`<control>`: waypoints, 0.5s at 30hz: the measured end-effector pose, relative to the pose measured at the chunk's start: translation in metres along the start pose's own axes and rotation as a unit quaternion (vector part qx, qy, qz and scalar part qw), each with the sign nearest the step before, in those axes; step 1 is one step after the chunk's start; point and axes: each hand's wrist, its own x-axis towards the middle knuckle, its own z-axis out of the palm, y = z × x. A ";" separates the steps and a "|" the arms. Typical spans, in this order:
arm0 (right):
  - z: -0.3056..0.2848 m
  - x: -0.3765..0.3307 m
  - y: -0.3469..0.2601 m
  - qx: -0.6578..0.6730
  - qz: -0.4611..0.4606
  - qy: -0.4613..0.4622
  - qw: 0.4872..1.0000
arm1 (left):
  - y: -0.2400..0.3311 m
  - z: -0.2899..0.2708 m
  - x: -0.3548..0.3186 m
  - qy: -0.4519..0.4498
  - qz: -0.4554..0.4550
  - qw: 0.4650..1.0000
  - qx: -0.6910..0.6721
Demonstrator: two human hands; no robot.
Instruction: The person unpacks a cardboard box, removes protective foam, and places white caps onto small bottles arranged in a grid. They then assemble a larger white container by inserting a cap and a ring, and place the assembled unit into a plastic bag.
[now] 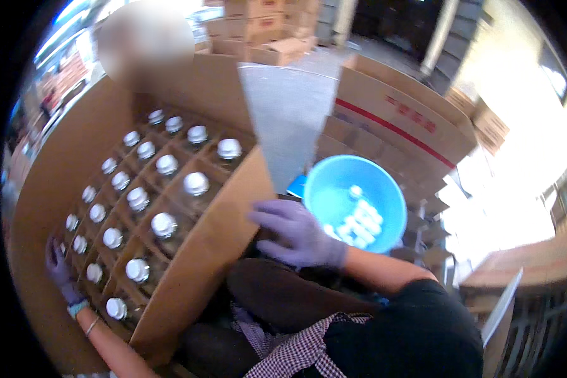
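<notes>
1. Left hand (pixel 60 268) — lower left of frame, gloved fingers curled over the cardboard box (pixel 201 246) edge.
2. Right hand (pixel 296 233) — centre, fingers spread, pressing the box's near flap beside the blue bowl (pixel 334 183).
3. Capped bottles (pixel 164 223) fill the box's dividers.

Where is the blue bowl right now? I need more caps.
In the head view, the blue bowl sits right of centre, just beyond the right hand, beside the open cardboard box of capped bottles.
</notes>
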 end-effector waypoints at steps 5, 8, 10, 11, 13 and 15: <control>-0.100 -0.279 0.080 -0.227 0.589 0.214 0.746 | 0.035 0.031 -0.005 0.002 0.094 0.991 0.093; -0.141 -0.353 0.096 0.140 0.683 0.297 0.653 | 0.141 0.095 -0.045 0.008 0.103 0.994 0.032; -0.132 -0.395 0.137 0.255 0.604 0.365 0.661 | 0.186 0.139 -0.063 -0.019 0.127 0.992 0.003; -0.123 -0.373 0.145 0.230 0.667 0.341 0.620 | 0.191 0.147 -0.076 -0.036 0.149 0.988 0.028; -0.123 -0.347 0.155 0.151 0.649 0.294 0.686 | 0.232 0.179 -0.112 -0.087 0.203 0.973 0.062; -0.114 -0.335 0.162 0.353 0.635 0.341 0.597 | 0.266 0.211 -0.146 -0.147 0.267 0.949 0.079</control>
